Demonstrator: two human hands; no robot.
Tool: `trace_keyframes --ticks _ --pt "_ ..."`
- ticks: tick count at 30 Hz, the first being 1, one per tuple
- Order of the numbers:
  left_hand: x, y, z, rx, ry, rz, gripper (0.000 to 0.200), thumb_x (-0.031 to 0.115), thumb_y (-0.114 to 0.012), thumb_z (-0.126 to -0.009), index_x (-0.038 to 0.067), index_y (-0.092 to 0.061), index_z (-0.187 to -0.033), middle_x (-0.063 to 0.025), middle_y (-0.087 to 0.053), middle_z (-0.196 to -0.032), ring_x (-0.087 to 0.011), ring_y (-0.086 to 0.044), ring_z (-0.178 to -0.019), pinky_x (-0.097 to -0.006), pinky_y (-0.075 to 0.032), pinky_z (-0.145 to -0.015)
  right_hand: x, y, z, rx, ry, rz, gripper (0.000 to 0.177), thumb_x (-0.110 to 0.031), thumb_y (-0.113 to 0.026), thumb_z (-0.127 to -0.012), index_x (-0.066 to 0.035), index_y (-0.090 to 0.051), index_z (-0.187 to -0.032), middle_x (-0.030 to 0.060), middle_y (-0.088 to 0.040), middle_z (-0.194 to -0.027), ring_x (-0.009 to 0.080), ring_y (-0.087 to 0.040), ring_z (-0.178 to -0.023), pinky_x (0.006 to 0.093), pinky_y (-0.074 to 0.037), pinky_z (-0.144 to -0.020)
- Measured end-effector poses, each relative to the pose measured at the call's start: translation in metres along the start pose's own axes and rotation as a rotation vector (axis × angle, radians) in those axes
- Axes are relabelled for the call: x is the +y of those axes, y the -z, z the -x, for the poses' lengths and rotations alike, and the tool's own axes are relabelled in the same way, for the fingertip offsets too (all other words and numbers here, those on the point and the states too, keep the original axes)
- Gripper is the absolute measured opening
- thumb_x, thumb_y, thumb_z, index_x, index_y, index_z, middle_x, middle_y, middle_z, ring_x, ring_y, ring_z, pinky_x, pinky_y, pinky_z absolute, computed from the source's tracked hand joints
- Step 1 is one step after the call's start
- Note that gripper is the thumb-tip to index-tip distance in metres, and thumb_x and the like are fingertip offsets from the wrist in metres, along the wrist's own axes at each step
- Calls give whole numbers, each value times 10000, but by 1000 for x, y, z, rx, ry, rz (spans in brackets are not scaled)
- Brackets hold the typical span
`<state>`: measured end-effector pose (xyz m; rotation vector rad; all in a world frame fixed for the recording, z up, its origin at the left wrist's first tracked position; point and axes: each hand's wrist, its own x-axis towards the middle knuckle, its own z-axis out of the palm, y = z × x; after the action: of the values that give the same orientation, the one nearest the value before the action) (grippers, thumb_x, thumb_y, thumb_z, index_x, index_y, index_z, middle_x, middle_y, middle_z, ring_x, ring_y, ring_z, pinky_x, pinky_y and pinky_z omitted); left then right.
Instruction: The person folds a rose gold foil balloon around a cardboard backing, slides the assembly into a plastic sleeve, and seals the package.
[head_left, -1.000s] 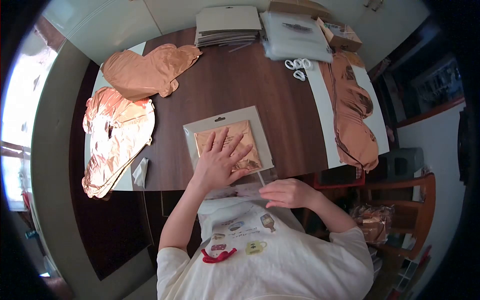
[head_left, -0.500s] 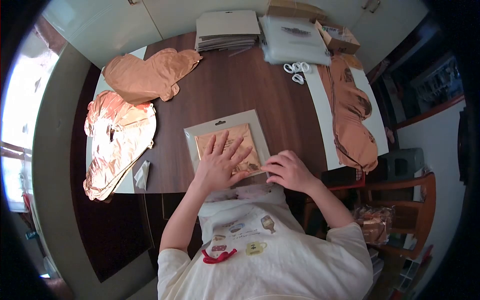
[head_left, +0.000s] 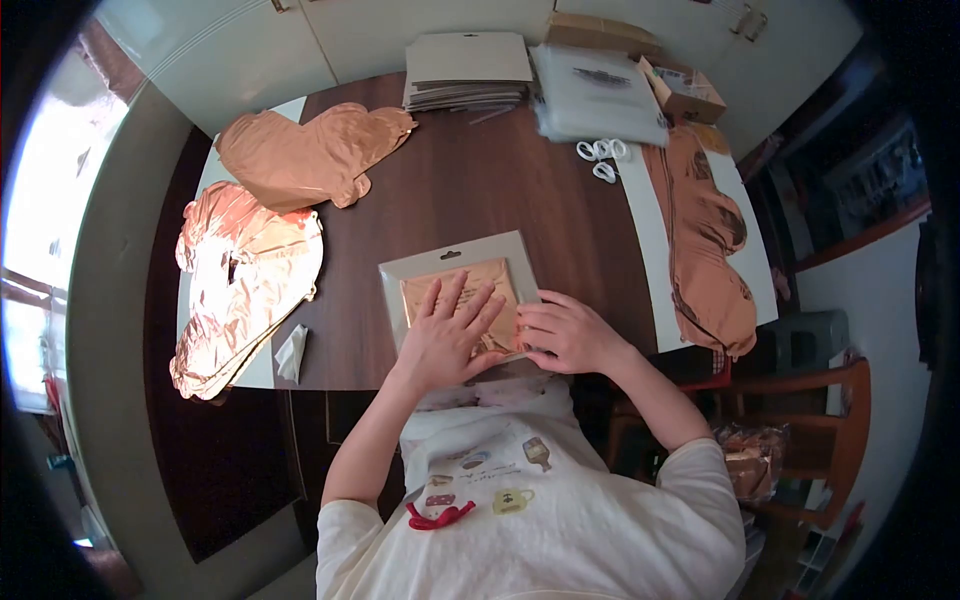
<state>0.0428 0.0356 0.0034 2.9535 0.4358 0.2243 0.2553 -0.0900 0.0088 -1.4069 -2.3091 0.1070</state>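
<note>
A flat package (head_left: 412, 264) lies at the table's near edge: a light grey card with a hang hole at its top, inside what looks like a clear plastic bag. On the card sits a folded rose-gold foil balloon (head_left: 497, 272) with small print. My left hand (head_left: 445, 338) is open, its spread fingers flat on the foil. My right hand (head_left: 575, 333) rests at the package's lower right side, fingers stretched over the edge and thumb lower down. The lower part of the package is hidden beneath my hands.
Rose-gold foil balloons (head_left: 300, 160) lie at the left, with more foil balloons (head_left: 700, 240) at the right. At the back are stacked grey cards (head_left: 467, 60), clear bags (head_left: 600, 95) and a small cardboard box (head_left: 685, 95). White ribbon rolls (head_left: 602, 150) and a crumpled white tissue (head_left: 291, 353) also lie there.
My right hand has moved left, from the package's lower right corner onto its right side over the foil. My left hand stays flat on the foil. The view has shifted slightly.
</note>
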Motion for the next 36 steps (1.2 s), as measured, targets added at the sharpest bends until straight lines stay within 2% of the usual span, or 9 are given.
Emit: trace_keyframes --ticks 6,9,12,15,21,27,32,36 --pt "-1 0 1 11 -4 6 728 629 -428 -878 154 -384 -1428 -82 -385 -1467 -359 -222 -1408 -533 -156 -1132 6 0 -6 -19 38 -61 191 -230 -711 -750 -126 -614 -877 51 -571 -1096 228 -544 -1108 438 -419 -1018" --pt "-3 0 3 6 -3 90 749 574 -488 -873 96 -358 -1434 -127 -371 -1466 -371 -238 -1396 -519 -156 -1136 1 2 -10 -41 -20 -151 229 -232 -726 -746 -118 -641 -925 62 -566 -1093 259 -540 -1086 433 -451 -980" --pt "-7 3 12 33 92 148 755 507 -560 -855 59 -354 -1427 -165 -358 -1463 -369 -257 -1389 -511 -193 -1130 2 -1 -8 -23 -5 -144 271 -217 -736 -739 -113 -657 -976 71 -558 -1104 281 -534 -1072 421 -468 -957" --pt "-12 15 27 29 240 68 760 462 -603 -837 50 -352 -1424 -188 -324 -1475 -352 -261 -1391 -510 -218 -1123 1 -3 -8 -4 16 -129 272 -185 -732 -737 -115 -662 -990 88 -551 -1117 287 -529 -1082 413 -464 -965" --pt "-25 11 46 19 320 75 807 501 -588 -835 25 -324 -1431 -197 -276 -1498 -356 -243 -1398 -507 -187 -1134 -6 -6 -9 14 4 -97 293 -119 -719 -731 -106 -656 -1016 107 -549 -1137 289 -516 -1116 410 -457 -976" --pt "-39 22 65 -18 410 100 902 585 -592 -804 0 -308 -1430 -207 -280 -1495 -333 -212 -1415 -505 -156 -1146 -8 -9 -8 22 -36 -91 248 -151 -693 -780 -89 -652 -1017 107 -538 -1198 289 -490 -1143 401 -446 -975" --pt "-41 21 77 -56 354 25 913 624 -579 -793 2 -338 -1417 -141 -317 -1496 -275 -239 -1414 -498 -148 -1151 -9 -8 -10 26 -94 -146 244 -155 -686 -794 -100 -657 -1029 107 -540 -1199 286 -497 -1135 397 -445 -970" --pt "-41 20 76 -47 341 16 910 632 -563 -802 14 -325 -1426 -141 -319 -1493 -273 -242 -1413 -497 -147 -1151 -11 -9 -13 26 -119 -164 239 -150 -692 -789 -116 -667 -1024 97 -541 -1207 281 -500 -1132 398 -444 -959"
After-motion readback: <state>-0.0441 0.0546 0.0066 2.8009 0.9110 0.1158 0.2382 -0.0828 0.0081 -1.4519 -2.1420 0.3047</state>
